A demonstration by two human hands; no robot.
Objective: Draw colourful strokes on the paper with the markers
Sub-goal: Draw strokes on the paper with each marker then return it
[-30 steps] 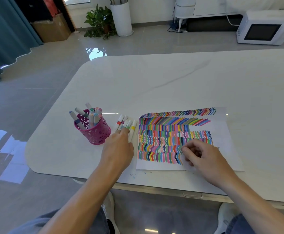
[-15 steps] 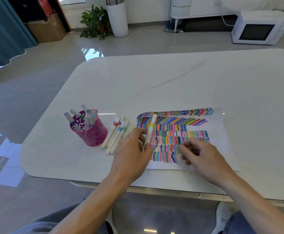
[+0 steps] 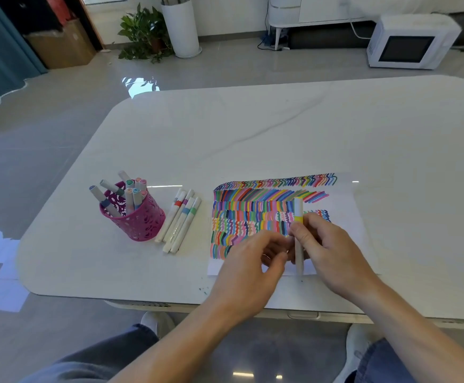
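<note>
A white sheet of paper (image 3: 345,214) covered in rows of colourful strokes lies near the table's front edge. Over its lower part, my right hand (image 3: 333,252) pinches a white marker with a yellow band (image 3: 298,210) between thumb and fingers, the marker pointing away from me. My left hand (image 3: 250,269) is just left of it, blurred, with curled fingers reaching toward the marker's lower half. Whether they still touch it is unclear. Both hands hide the paper's lower right strokes.
A pink perforated cup (image 3: 139,221) with several markers stands left of the paper. Several capped white markers (image 3: 181,221) lie side by side between cup and paper. The white marble table (image 3: 253,139) extends far beyond. Small ink specks mark the front edge.
My left hand picked the yellow-banded marker from the row beside the cup and carried it right over the paper. My right hand has now taken hold of it.
</note>
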